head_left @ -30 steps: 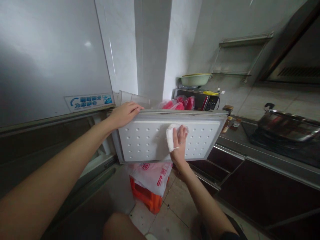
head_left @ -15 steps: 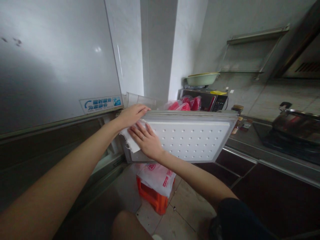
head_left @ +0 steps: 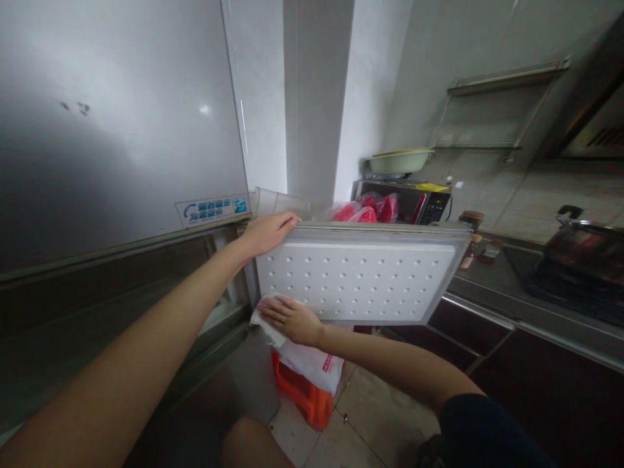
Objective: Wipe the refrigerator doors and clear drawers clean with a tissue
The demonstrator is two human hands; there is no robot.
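An opened refrigerator door (head_left: 361, 286) stands in front of me, its white dimpled inner panel facing me. My left hand (head_left: 270, 233) is closed over the top edge of this door, near its left end. Against the panel's lower left corner my right hand (head_left: 292, 320) presses a white cloth (head_left: 267, 330), fingers together and partly covering it. The rest of the cloth hangs below the fingers, over the door's bottom edge.
The upper refrigerator door (head_left: 121, 117) is at the left. Below the opened door, a white plastic bag (head_left: 312, 364) lies on an orange stool (head_left: 312, 403). A microwave (head_left: 433, 205) carrying a green basin (head_left: 400, 160) is behind. A pot (head_left: 585, 250) sits on the stove at right.
My right hand has moved down with the cloth, from the panel's upper left to its lower left corner. The left hand keeps its place on the top edge. The view has shifted slightly.
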